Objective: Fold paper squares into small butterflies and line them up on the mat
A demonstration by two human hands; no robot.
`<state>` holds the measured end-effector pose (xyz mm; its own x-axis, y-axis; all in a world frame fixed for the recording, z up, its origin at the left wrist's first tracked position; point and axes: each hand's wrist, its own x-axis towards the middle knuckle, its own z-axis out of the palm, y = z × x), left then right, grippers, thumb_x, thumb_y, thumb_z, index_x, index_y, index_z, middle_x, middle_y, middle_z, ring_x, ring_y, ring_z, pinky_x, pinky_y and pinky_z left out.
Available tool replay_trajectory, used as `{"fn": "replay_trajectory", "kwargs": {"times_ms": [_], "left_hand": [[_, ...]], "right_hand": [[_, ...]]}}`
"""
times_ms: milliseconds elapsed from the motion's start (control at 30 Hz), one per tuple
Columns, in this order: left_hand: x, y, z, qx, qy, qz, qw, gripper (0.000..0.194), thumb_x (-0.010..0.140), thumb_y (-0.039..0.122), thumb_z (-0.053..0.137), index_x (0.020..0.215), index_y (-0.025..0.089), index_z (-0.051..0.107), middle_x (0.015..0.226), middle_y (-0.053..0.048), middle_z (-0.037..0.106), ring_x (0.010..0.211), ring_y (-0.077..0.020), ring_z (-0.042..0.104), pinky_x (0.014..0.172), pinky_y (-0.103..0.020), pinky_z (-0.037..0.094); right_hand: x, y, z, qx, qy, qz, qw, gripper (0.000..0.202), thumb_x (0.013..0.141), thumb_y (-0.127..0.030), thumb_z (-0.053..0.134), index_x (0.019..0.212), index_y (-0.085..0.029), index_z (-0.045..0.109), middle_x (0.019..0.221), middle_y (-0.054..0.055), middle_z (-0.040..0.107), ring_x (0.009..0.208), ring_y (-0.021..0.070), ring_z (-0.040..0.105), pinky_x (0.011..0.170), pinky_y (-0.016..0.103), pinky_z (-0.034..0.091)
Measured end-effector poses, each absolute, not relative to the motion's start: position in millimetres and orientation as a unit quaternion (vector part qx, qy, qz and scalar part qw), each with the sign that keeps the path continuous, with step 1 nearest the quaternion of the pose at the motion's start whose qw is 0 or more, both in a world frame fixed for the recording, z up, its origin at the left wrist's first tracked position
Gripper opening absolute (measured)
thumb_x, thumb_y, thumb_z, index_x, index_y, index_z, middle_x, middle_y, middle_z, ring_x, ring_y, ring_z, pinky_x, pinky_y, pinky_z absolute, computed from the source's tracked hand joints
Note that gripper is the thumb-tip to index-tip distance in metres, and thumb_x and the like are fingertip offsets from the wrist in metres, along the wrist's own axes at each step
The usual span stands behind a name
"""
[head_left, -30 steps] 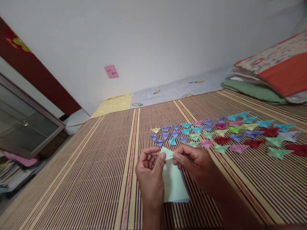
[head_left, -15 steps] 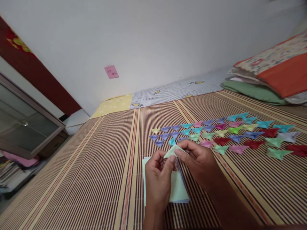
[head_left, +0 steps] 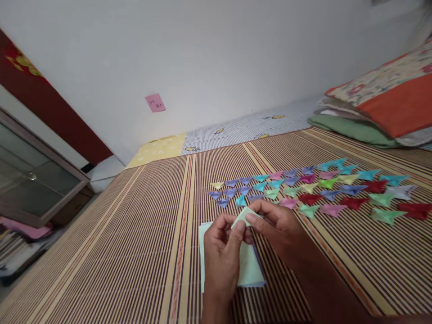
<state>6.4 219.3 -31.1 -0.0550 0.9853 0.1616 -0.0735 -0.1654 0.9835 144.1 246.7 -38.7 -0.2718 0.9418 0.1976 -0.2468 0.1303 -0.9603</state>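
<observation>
A small piece of folded pale green paper (head_left: 245, 214) is pinched between both hands. My left hand (head_left: 222, 247) grips its lower left side, thumb on top. My right hand (head_left: 278, 227) holds its right side between thumb and fingers. Below the hands lies a stack of paper sheets (head_left: 251, 267), pale green on top with bluish edges under it, partly hidden by my left hand. Beyond and to the right, several folded paper boats (head_left: 310, 198) in blue, red, pink, green and yellow stand in rows.
Everything rests on a striped mat (head_left: 151, 243). Folded bedding and a pillow (head_left: 388, 108) are piled at the far right. A patterned cloth (head_left: 236, 130) runs along the wall, which bears a pink note (head_left: 155, 103). At left stands a glass-fronted cabinet (head_left: 33, 171).
The right thumb has shifted slightly on the folded green paper, which both hands still hold. The whole view has moved a little.
</observation>
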Motion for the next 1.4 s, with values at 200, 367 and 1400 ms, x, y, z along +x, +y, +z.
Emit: {"fn": "replay_trajectory", "kwargs": {"times_ms": [200, 367, 1400], "left_hand": [[0.5, 216.5, -32.8, 0.523, 0.456, 0.572, 0.437, 0.032, 0.095, 0.039, 0.067, 0.071, 0.018, 0.063, 0.065, 0.000, 0.065, 0.064, -0.0141, 0.061, 0.068, -0.026, 0.048], [2.1, 217.8, -32.6, 0.511, 0.466, 0.572, 0.441, 0.032, 0.092, 0.039, 0.070, 0.068, 0.019, 0.063, 0.063, 0.000, 0.065, 0.062, -0.0140, 0.060, 0.066, -0.025, 0.047], [1.7, 223.6, -42.2, 0.459, 0.422, 0.586, 0.518, 0.021, 0.079, 0.033, 0.084, 0.086, 0.020, 0.069, 0.077, 0.001, 0.067, 0.073, -0.0131, 0.060, 0.071, -0.022, 0.048]], "right_hand": [[144.8, 246.4, -35.7, -0.320, -0.598, 0.531, 0.509, 0.024, 0.097, -0.036, 0.064, 0.080, -0.020, 0.064, 0.069, -0.002, 0.063, 0.067, 0.0147, 0.059, 0.066, 0.029, 0.047], [137.6, 242.9, -32.7, -0.351, -0.597, 0.474, 0.543, 0.027, 0.098, -0.033, 0.062, 0.074, -0.021, 0.062, 0.062, -0.004, 0.058, 0.062, 0.0130, 0.054, 0.063, 0.027, 0.043], [136.8, 255.9, -50.2, -0.312, -0.457, 0.609, 0.568, 0.030, 0.088, -0.045, 0.073, 0.074, -0.021, 0.062, 0.070, -0.003, 0.053, 0.064, 0.0130, 0.045, 0.062, 0.024, 0.040]]}}
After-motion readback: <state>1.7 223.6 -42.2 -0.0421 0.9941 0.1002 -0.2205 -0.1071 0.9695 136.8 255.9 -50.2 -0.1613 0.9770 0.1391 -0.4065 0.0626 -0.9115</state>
